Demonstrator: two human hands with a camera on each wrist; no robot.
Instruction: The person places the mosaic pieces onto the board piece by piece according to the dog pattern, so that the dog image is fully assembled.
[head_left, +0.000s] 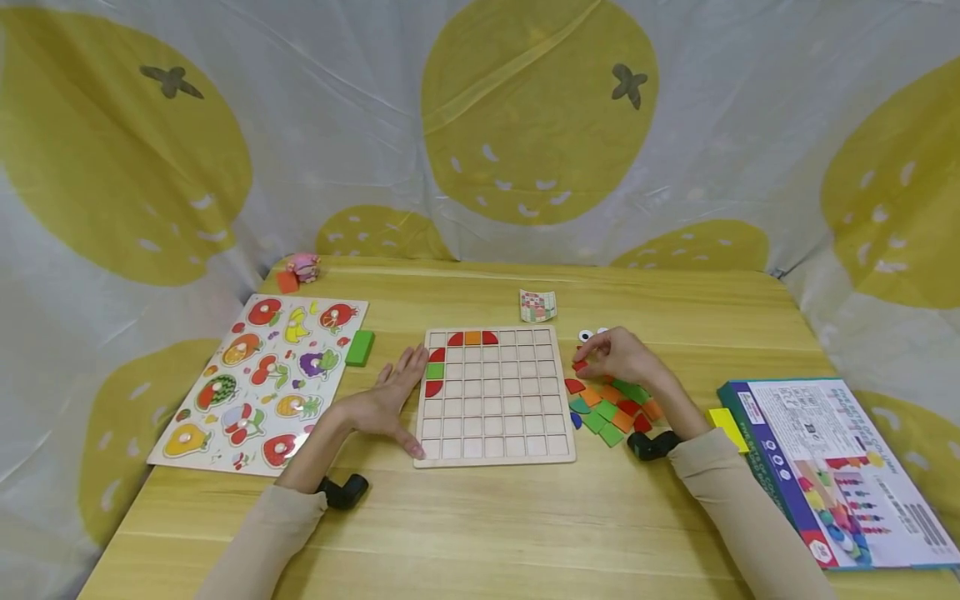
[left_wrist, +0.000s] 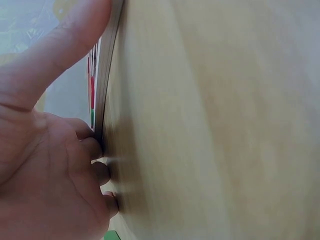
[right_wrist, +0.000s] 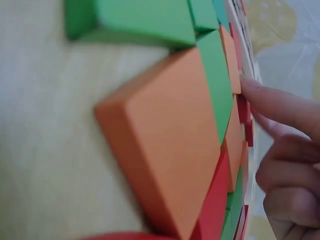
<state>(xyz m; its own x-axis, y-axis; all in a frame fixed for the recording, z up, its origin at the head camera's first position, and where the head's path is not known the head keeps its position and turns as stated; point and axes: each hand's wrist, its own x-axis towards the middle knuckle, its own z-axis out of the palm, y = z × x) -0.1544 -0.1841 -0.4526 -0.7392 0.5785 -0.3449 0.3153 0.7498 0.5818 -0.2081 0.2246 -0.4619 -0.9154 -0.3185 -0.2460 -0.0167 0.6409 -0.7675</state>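
A wooden grid board lies in the middle of the table, with red quarter-circle pieces and an orange and a green square in its upper left cells. My left hand rests along the board's left edge, thumb at the lower corner and fingers spread. The left wrist view shows its fingertips down beside the board's side. Right of the board, my right hand pinches a small red piece between thumb and forefinger. Below it lies a pile of loose pieces, among them green squares and an orange square.
A fruit puzzle board lies at the left, a green block at its edge. Behind the grid board is a small pattern card. A colourful box and a yellow piece sit at the right. A pink toy stands back left.
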